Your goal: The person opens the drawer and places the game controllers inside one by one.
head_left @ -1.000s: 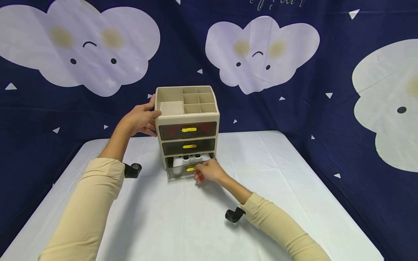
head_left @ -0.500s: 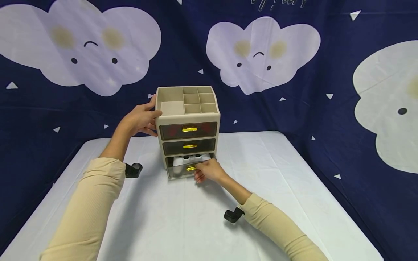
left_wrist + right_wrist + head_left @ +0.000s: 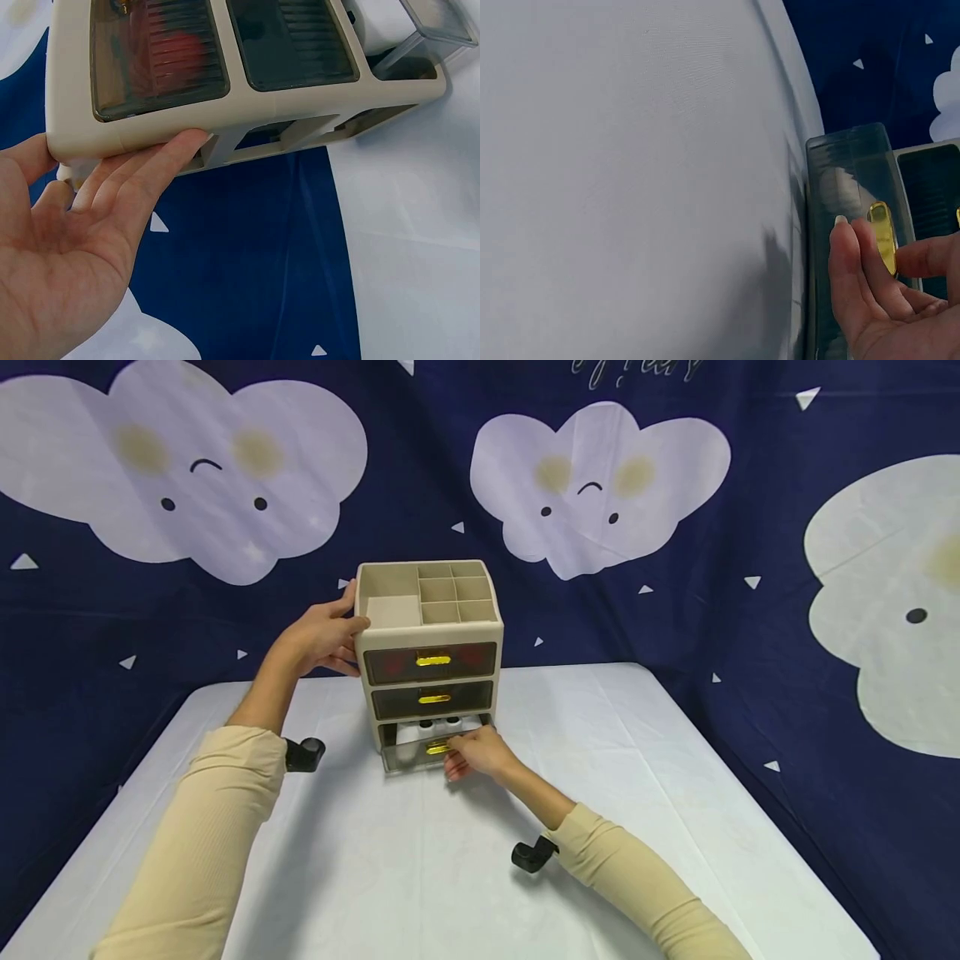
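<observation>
A beige desktop drawer organizer (image 3: 429, 634) stands upright on the table. It has an open divided top and three dark see-through drawers with gold handles. My left hand (image 3: 318, 633) steadies its upper left side; in the left wrist view the fingers (image 3: 154, 176) lie fairly straight along the side wall. Down at the bottom drawer (image 3: 408, 757), which is pulled partly out, my right hand (image 3: 482, 752) pinches the gold handle (image 3: 883, 236) between thumb and fingers. Inside that drawer sits a white object (image 3: 408, 732) with round black parts, mostly hidden by the drawer front.
A white cloth covers the table (image 3: 420, 868). Close behind it hangs a dark blue curtain (image 3: 420, 443) with cloud prints. Something red (image 3: 180, 60) shows through the top drawer (image 3: 393, 667). The middle drawer (image 3: 397, 702) is closed.
</observation>
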Motion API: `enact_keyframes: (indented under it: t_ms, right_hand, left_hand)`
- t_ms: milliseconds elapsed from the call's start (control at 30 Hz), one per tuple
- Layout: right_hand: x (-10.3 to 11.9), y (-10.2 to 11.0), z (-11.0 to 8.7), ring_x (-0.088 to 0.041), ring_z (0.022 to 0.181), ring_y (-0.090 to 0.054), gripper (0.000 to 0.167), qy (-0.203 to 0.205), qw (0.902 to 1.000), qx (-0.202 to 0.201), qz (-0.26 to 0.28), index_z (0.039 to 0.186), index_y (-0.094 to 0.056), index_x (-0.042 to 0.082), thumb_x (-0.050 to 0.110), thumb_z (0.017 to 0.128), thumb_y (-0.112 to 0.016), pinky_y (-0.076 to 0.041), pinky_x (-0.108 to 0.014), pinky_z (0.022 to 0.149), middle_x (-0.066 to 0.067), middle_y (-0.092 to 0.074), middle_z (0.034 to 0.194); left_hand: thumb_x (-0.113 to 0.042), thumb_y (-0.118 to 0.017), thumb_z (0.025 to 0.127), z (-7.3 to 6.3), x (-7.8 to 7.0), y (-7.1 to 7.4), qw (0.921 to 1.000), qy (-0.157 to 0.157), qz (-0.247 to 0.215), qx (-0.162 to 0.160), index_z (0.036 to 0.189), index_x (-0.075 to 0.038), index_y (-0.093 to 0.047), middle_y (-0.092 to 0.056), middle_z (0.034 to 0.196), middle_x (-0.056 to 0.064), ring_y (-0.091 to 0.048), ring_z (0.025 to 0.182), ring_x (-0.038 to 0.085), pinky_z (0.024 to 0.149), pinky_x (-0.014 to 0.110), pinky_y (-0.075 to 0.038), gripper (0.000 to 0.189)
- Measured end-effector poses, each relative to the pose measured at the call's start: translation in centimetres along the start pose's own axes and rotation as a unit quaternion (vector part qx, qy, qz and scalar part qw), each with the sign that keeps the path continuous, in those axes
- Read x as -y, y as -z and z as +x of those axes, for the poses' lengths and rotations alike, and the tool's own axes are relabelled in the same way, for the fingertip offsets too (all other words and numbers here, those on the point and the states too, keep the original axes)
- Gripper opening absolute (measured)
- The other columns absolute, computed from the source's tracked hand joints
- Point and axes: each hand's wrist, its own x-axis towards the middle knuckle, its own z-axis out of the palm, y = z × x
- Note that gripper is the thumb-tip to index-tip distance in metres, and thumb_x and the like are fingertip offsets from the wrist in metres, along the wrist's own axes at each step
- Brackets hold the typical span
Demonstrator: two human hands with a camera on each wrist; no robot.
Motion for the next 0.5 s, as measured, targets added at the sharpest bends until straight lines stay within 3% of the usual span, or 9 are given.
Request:
enact_keyframes:
  t_ms: [133, 500]
  right_hand:
    - [0.2, -0.5, -0.2, -0.014, 0.054, -0.069, 0.035, -0.012, 0.9996, -0.013, 0.022, 0.095, -0.07, -0.021, 0.01, 0.1, -0.055, -0.064, -0.034, 0.064, -0.006, -0.069, 0.062]
    - [0.8, -1.2, -0.6, -0.013, 0.055, -0.069, 0.034, -0.015, 0.9988, -0.015, 0.043, 0.097, -0.068, -0.022, 0.008, 0.101, -0.052, -0.064, -0.033, 0.064, -0.005, -0.07, 0.063]
  left_hand:
    - [-0.028, -0.041, 0.111, 0.0, 0.2, 0.0, 1.0, 0.0, -0.001, -0.001, 0.158, -0.038, 0.014, -0.049, 0.141, 0.038, -0.061, 0.122, 0.05, 0.095, 0.059, -0.055, 0.074]
    - [-0.03, -0.042, 0.11, 0.2, 0.2, 0.3, 0.9999, -0.008, 0.006, 0.002, 0.159, -0.037, 0.012, -0.05, 0.141, 0.038, -0.061, 0.122, 0.048, 0.094, 0.058, -0.056, 0.073]
